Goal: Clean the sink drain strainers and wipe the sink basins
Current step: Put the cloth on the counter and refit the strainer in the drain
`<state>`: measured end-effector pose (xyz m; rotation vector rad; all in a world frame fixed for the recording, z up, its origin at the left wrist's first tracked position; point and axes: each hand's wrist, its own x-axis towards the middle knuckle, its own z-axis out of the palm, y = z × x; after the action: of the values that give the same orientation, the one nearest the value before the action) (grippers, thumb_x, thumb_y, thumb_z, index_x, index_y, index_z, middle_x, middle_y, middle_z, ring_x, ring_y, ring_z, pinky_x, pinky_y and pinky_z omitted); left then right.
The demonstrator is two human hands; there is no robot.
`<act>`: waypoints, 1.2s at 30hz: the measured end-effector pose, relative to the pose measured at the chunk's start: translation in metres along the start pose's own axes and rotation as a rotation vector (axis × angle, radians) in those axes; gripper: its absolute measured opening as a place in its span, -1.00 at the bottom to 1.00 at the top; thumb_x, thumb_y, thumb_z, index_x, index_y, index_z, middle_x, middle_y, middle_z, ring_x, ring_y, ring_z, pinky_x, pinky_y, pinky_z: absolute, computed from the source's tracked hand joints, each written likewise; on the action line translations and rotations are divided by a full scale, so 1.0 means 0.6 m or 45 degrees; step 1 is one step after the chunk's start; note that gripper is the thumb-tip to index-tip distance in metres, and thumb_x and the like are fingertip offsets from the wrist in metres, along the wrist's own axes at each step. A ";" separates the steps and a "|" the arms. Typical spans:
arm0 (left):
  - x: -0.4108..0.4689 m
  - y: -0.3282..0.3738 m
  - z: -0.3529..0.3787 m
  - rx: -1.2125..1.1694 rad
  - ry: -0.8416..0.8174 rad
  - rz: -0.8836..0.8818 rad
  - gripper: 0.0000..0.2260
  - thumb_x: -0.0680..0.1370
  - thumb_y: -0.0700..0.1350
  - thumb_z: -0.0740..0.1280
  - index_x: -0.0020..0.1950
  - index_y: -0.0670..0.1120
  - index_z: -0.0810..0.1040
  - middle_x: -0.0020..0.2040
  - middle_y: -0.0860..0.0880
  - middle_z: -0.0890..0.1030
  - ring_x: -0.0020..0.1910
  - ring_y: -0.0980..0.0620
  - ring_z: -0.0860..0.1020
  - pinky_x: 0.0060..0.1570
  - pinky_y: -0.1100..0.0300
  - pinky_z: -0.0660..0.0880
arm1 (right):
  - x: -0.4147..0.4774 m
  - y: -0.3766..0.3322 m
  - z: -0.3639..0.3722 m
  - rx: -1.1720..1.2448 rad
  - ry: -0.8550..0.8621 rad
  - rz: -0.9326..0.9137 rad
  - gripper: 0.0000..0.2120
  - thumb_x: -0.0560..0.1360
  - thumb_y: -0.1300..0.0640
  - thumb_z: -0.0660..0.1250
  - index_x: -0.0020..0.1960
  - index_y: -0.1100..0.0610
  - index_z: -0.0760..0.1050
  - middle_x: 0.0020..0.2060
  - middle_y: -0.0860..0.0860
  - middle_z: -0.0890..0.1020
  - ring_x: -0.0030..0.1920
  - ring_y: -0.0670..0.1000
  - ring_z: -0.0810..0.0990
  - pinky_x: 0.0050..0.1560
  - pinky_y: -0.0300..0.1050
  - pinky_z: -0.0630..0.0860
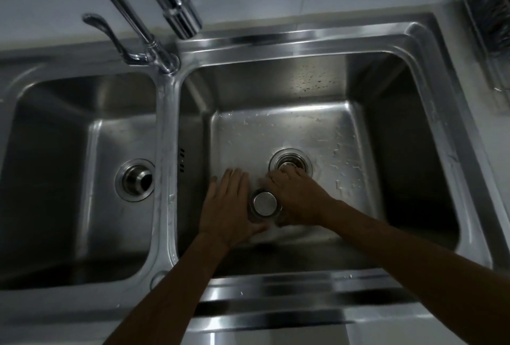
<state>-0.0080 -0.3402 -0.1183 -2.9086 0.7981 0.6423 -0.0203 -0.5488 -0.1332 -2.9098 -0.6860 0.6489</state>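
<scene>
In the right basin (pixel 278 132), a round steel drain strainer (pixel 265 203) sits upright between my two hands, its flat top facing up. My left hand (pixel 229 206) lies against its left side, fingers stretched forward and thumb curled under its near edge. My right hand (pixel 299 198) presses against the strainer's right side, with its fingertips bent down onto the open right drain (pixel 293 157). Whether those fingers hold anything is hidden. The left basin (pixel 55 179) has its own drain fitting (pixel 136 179) in place.
The chrome faucet spout (pixel 179 10) hangs over the back of the divider, and its lever handle (pixel 100 28) points left. A wire rack (pixel 491 27) stands on the counter at the far right. Water drops and specks dot the right basin floor and back wall.
</scene>
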 end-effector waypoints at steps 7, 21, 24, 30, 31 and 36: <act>-0.031 -0.006 -0.058 -0.013 0.034 0.066 0.13 0.40 0.58 0.16 0.68 -0.17 -0.03 0.70 -0.19 -0.02 0.69 -0.15 -0.07 0.61 -0.15 -0.17 | -0.003 -0.019 -0.038 0.074 0.098 0.168 -0.21 0.32 -0.29 0.44 0.45 0.01 0.36 0.34 0.03 0.50 0.30 0.14 0.46 0.32 0.14 0.38; -0.178 -0.354 -0.144 -0.145 0.588 -0.250 -0.01 0.39 0.58 0.26 0.54 -0.14 0.37 0.50 -0.16 0.44 0.47 -0.18 0.42 0.40 -0.13 0.34 | 0.151 -0.262 -0.345 0.127 0.631 0.139 -0.21 0.26 -0.30 0.53 0.34 0.09 0.48 0.18 0.07 0.61 0.12 0.14 0.56 0.09 0.01 0.51; -0.185 -0.436 -0.105 -0.119 0.492 -0.321 -0.04 0.41 0.57 0.24 0.53 -0.14 0.36 0.50 -0.16 0.43 0.44 -0.18 0.42 0.36 -0.11 0.34 | 0.241 -0.347 -0.328 0.143 0.479 0.113 -0.16 0.28 -0.33 0.50 0.41 0.09 0.41 0.26 0.06 0.56 0.22 0.12 0.51 0.19 0.03 0.52; -0.142 -0.516 -0.038 -0.122 0.282 -0.357 -0.05 0.45 0.53 0.25 0.60 -0.09 0.18 0.59 -0.15 0.28 0.56 -0.15 0.27 0.50 -0.17 0.25 | 0.397 -0.426 -0.226 0.108 0.118 0.268 -0.22 0.31 -0.23 0.53 0.36 0.15 0.37 0.24 0.13 0.54 0.26 0.16 0.49 0.18 0.07 0.52; -0.137 -0.521 -0.031 -0.142 0.266 -0.354 -0.05 0.45 0.52 0.27 0.60 -0.09 0.17 0.60 -0.17 0.26 0.57 -0.16 0.26 0.50 -0.15 0.24 | 0.413 -0.430 -0.207 0.114 0.070 0.296 -0.21 0.31 -0.22 0.54 0.37 0.15 0.35 0.26 0.13 0.51 0.27 0.17 0.47 0.17 0.07 0.51; -0.129 -0.531 -0.001 -0.161 0.235 -0.335 -0.07 0.47 0.46 0.31 0.62 -0.12 0.17 0.62 -0.21 0.21 0.58 -0.19 0.23 0.51 -0.09 0.21 | 0.441 -0.433 -0.124 0.153 -0.005 0.363 -0.16 0.31 -0.17 0.57 0.42 0.15 0.31 0.32 0.16 0.37 0.28 0.21 0.39 0.15 0.12 0.54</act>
<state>0.0912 -0.0282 -0.1035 -3.1449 0.3868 0.4184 0.1195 -0.1973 -0.1224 -2.9175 -0.2230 0.6947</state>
